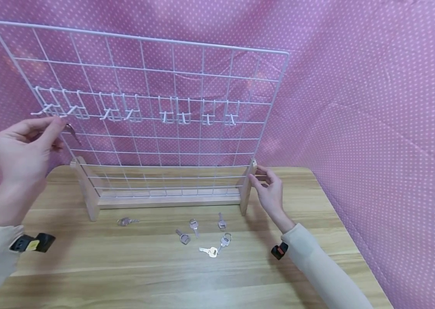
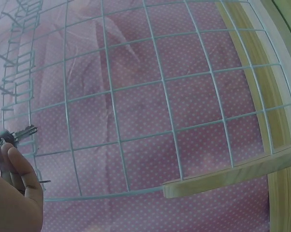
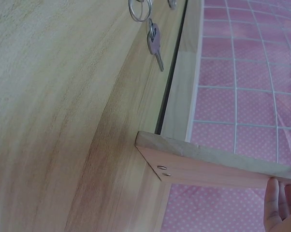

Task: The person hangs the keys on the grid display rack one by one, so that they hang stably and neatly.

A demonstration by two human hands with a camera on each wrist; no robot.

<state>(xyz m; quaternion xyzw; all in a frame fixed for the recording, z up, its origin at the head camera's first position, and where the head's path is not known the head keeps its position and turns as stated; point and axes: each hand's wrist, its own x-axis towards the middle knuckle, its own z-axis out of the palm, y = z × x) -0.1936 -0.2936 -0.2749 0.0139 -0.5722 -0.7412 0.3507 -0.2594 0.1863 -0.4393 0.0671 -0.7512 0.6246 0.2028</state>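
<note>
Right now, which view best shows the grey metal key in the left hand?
The left wrist view: the key appears larger, its blade clear of the left hand. The head view shows it smaller; the right wrist view, not at all.

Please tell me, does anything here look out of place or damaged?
Nothing clearly stands out. The wire rack stands on its wooden base with no visible damage. Six keys lie scattered on the table, pointing different ways, which looks untidy rather than wrong.
</note>
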